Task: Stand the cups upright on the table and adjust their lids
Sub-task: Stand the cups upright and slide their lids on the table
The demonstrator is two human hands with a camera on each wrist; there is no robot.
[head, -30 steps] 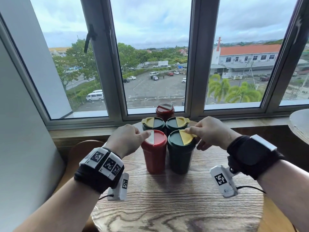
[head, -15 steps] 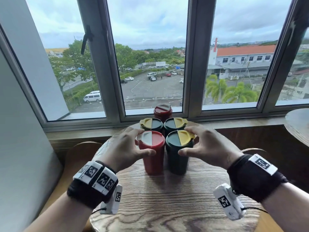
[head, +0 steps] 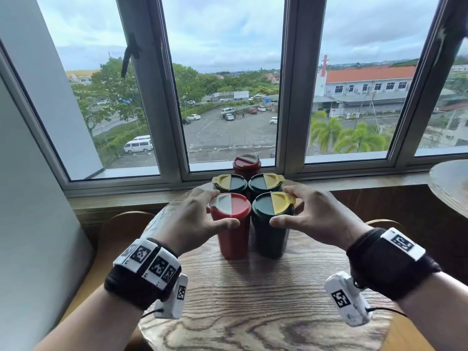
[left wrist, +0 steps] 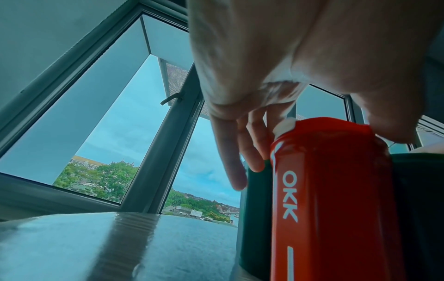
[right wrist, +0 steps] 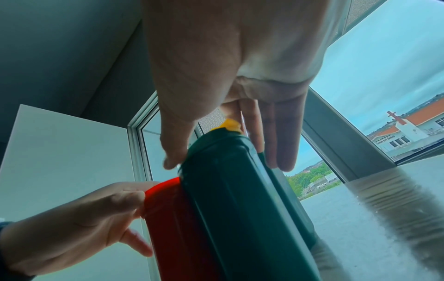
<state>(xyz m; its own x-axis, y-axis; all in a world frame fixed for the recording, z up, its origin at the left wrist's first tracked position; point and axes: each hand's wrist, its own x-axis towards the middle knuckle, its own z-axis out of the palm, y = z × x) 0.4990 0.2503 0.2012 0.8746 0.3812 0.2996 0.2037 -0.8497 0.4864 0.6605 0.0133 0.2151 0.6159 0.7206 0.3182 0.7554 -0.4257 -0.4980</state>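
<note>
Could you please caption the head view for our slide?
Each hand grips one front cup by its lid.

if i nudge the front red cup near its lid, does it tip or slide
Likely tips rather than slides: the red cup is tall and narrow, tapering to a small base. The grainy wooden table probably grips it. The green cup close beside it, and the left hand holding it, would brace it.
</note>
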